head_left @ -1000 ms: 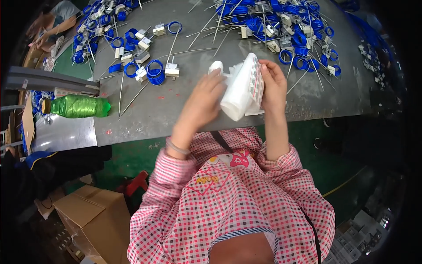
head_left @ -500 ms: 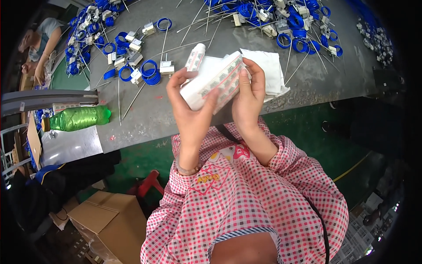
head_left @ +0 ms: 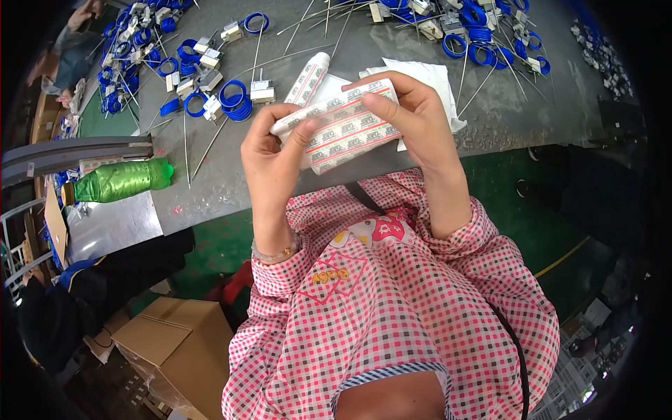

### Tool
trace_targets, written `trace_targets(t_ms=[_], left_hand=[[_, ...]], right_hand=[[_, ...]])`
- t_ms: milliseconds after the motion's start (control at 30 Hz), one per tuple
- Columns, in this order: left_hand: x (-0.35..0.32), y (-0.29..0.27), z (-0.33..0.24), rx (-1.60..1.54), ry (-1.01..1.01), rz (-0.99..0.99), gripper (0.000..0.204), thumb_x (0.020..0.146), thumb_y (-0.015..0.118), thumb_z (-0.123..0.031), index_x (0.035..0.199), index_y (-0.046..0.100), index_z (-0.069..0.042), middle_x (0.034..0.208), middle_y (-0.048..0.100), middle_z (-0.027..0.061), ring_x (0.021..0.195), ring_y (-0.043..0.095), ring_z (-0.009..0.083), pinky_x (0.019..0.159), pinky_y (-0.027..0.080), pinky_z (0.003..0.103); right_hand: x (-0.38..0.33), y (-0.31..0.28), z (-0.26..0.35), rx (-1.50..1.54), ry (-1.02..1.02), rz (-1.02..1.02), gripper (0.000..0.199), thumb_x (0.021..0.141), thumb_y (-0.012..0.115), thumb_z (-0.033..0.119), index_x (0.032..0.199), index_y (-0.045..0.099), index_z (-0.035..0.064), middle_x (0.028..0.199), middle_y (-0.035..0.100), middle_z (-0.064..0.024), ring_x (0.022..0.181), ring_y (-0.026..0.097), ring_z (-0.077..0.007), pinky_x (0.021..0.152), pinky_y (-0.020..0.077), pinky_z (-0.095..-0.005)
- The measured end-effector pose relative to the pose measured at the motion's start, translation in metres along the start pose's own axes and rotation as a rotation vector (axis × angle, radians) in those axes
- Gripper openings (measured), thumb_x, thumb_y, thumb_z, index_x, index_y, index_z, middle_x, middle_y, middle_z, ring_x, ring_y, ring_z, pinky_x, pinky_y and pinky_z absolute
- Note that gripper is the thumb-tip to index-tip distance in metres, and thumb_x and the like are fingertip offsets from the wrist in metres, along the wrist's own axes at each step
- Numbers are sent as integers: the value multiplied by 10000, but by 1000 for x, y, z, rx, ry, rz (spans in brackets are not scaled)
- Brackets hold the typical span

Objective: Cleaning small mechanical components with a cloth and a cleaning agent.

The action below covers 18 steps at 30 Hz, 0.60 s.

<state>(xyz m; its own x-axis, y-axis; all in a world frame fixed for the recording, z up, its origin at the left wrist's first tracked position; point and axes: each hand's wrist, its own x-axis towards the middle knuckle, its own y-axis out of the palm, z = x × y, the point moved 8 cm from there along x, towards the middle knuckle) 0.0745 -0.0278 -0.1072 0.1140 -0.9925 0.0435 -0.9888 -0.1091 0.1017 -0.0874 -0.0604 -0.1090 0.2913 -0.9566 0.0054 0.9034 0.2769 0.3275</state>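
Observation:
My left hand [head_left: 270, 155] and my right hand [head_left: 421, 119] hold a flat white packet [head_left: 350, 136] with red stripes and rows of small print between them. The left thumb and fingers pinch its left end. On the right side, my thumb lies on the face and the fingers curl behind the upper edge. What the packet contains cannot be seen. A narrow white roll [head_left: 308, 78] with the same print lies on the table just beyond my left fingers. White sheets [head_left: 442, 94] lie flat behind my right hand, partly covered by it.
Blue coiled cables with metal probes and pale boxes [head_left: 235, 101] lie heaped along the far side of the grey table [head_left: 224, 182]. A green bottle [head_left: 122, 180] lies at left. A cardboard box [head_left: 175, 350] stands below. Another person's arm shows at upper left.
The packet has turned from a steep slant to nearly level, its printed face now broadly toward me. My left hand shifted left, and my right hand moved right and over the packet's upper edge.

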Motion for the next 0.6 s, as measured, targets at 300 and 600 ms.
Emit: trace_targets(t_ms=[300, 600], left_hand=[[-11, 4, -13, -228, 43, -158, 178, 774, 619, -95, 905, 545, 0, 829, 577, 36, 732, 532, 71, 646, 426, 196], [-15, 4, -25, -282, 57, -190, 161, 779, 613, -106, 879, 548, 3, 788, 580, 31, 688, 523, 61, 615, 419, 187]], right_hand=[[-14, 6, 12, 140, -46, -150, 186, 767, 582, 44, 933, 565, -37, 854, 614, -94, 749, 583, -112, 682, 457, -219], [-22, 13, 28, 140, -133, -213, 175, 756, 608, 52, 899, 572, -42, 800, 615, -81, 715, 586, -100, 632, 470, -200]])
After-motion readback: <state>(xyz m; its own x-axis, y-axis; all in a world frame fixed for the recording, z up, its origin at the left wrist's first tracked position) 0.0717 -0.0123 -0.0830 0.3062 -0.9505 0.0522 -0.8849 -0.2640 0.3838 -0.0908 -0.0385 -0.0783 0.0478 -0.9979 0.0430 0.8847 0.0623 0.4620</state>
